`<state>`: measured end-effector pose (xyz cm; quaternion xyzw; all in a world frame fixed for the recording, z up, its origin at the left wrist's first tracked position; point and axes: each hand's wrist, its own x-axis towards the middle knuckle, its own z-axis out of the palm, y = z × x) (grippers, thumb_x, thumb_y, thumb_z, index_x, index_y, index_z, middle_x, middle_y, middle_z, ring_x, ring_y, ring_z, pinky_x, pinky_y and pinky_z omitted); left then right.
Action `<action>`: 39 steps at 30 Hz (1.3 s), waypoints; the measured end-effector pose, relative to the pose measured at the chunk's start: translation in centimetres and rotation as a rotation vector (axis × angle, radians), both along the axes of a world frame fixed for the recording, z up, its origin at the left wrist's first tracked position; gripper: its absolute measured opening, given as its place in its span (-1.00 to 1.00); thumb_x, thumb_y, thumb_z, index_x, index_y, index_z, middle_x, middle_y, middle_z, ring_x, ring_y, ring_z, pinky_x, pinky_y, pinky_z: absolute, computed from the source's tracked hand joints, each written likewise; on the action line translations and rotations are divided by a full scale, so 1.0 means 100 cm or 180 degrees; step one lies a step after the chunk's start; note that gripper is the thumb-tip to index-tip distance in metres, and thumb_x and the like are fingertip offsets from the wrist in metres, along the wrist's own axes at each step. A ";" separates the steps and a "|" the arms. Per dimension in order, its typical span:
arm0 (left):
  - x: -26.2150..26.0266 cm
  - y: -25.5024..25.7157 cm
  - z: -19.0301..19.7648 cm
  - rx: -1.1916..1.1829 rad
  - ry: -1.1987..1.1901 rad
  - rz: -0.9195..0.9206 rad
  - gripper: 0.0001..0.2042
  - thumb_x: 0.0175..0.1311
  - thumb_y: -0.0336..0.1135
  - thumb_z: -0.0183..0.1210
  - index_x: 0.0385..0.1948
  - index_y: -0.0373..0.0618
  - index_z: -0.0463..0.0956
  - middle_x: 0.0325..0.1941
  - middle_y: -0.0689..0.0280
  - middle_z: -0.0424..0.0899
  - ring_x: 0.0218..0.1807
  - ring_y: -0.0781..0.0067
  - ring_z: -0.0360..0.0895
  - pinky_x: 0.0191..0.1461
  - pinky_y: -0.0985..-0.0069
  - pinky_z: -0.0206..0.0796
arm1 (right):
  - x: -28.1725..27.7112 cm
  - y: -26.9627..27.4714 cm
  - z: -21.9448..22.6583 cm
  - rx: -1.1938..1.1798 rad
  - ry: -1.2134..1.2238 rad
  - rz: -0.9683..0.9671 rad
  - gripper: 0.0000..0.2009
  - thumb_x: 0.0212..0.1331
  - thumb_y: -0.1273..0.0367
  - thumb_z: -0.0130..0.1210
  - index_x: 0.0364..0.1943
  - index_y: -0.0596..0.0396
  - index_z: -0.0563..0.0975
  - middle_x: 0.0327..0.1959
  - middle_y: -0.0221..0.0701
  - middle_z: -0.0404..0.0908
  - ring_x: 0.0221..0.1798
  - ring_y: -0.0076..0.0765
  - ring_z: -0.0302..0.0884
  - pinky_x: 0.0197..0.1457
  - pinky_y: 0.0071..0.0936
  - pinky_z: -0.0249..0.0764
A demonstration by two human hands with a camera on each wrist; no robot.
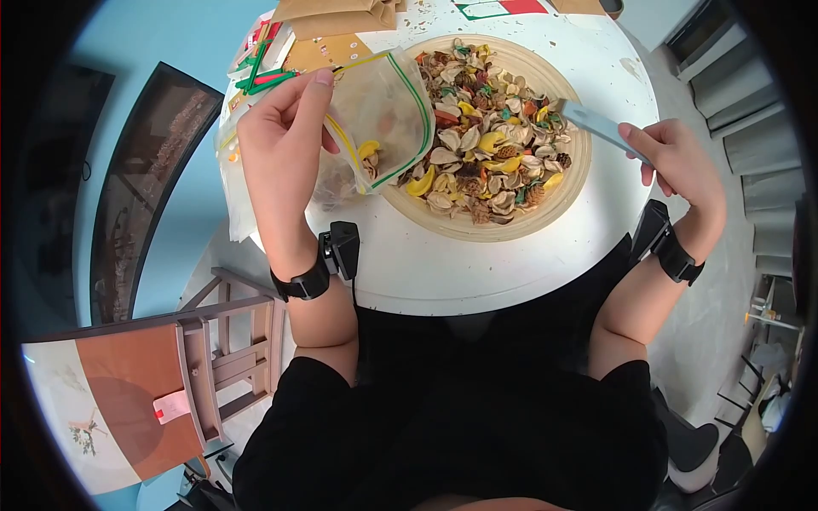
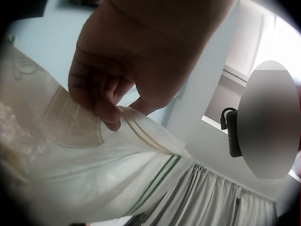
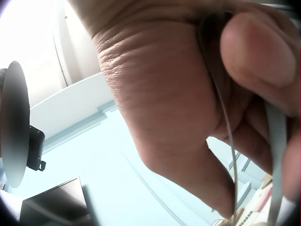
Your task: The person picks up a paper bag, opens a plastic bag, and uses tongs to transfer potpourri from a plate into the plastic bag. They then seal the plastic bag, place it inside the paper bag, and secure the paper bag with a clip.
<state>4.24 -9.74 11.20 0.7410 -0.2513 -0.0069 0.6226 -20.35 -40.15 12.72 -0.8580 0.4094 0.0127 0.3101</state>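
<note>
In the head view, my left hand (image 1: 294,119) pinches the rim of a clear zip bag (image 1: 388,102) with yellow and green seal stripes. The bag tilts with its mouth toward a round wooden tray (image 1: 477,232), and a few yellow and brown dried pieces lie inside. Potpourri (image 1: 494,145) of petals, small cones and yellow slices covers much of the tray. My right hand (image 1: 677,162) grips blue-grey tongs (image 1: 605,128), whose tips reach over the potpourri at the tray's right side. In the right wrist view, two thin arms of the tongs (image 3: 276,155) run between my fingers.
Everything stands on a round white table (image 1: 443,285). Brown paper bags (image 1: 341,15) lie at the back, near green and red sticks (image 1: 260,77) at the left. A red, white and green card (image 1: 498,8) is at the far edge. A wooden chair (image 1: 239,358) stands lower left.
</note>
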 end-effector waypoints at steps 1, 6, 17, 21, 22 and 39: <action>0.000 -0.001 0.000 -0.0007 0.0011 -0.0003 -0.70 0.39 -0.25 0.30 -0.12 -0.39 0.71 -0.55 0.43 0.62 -0.58 0.73 0.41 -0.51 0.66 0.28 | 0.001 0.000 -0.001 0.0040 0.0017 0.0050 -0.44 0.28 -0.07 0.21 -0.52 0.26 0.65 -0.79 -0.44 0.48 -0.82 -0.60 0.25 -0.73 -0.54 0.15; 0.001 -0.001 0.000 0.0006 -0.0021 -0.0004 -0.70 0.39 -0.24 0.30 -0.12 -0.39 0.71 -0.55 0.43 0.62 -0.58 0.73 0.41 -0.51 0.66 0.28 | 0.023 0.004 -0.013 0.0143 0.0063 0.0354 -0.47 0.28 -0.03 0.23 -0.53 0.25 0.65 -0.79 -0.44 0.48 -0.82 -0.60 0.26 -0.72 -0.53 0.16; -0.001 -0.001 0.001 0.0073 -0.0044 0.0003 -0.70 0.40 -0.25 0.29 -0.11 -0.38 0.71 -0.59 0.42 0.60 -0.60 0.73 0.39 -0.49 0.66 0.25 | 0.042 0.010 -0.030 -0.0173 -0.0245 0.0692 -0.50 0.28 0.02 0.28 -0.51 0.26 0.66 -0.74 -0.46 0.43 -0.67 -0.54 0.32 -0.53 -0.45 0.27; -0.001 -0.002 0.001 0.0071 -0.0046 0.0003 -0.71 0.40 -0.25 0.29 -0.11 -0.38 0.71 -0.60 0.42 0.60 -0.60 0.73 0.38 -0.49 0.67 0.24 | 0.041 0.012 -0.031 -0.0169 -0.0440 0.0670 -0.51 0.30 0.04 0.29 -0.49 0.28 0.66 -0.71 -0.45 0.46 -0.64 -0.56 0.33 -0.51 -0.46 0.28; -0.001 -0.002 0.001 0.0065 -0.0044 -0.0005 -0.71 0.40 -0.25 0.29 -0.11 -0.38 0.71 -0.60 0.41 0.60 -0.60 0.73 0.38 -0.49 0.67 0.24 | 0.040 0.011 -0.031 -0.0166 -0.0507 0.0733 -0.51 0.32 0.04 0.28 -0.50 0.25 0.65 -0.72 -0.49 0.43 -0.64 -0.59 0.29 -0.52 -0.48 0.22; -0.004 -0.005 0.002 0.0095 -0.0034 -0.0034 -0.72 0.40 -0.25 0.28 -0.17 -0.37 0.71 -0.58 0.46 0.58 -0.61 0.74 0.39 -0.52 0.67 0.25 | 0.048 0.032 -0.022 0.0499 -0.1565 0.1405 -0.63 0.35 0.16 0.28 -0.47 0.21 0.66 -0.73 -0.62 0.34 -0.64 -0.71 0.18 -0.54 -0.59 0.12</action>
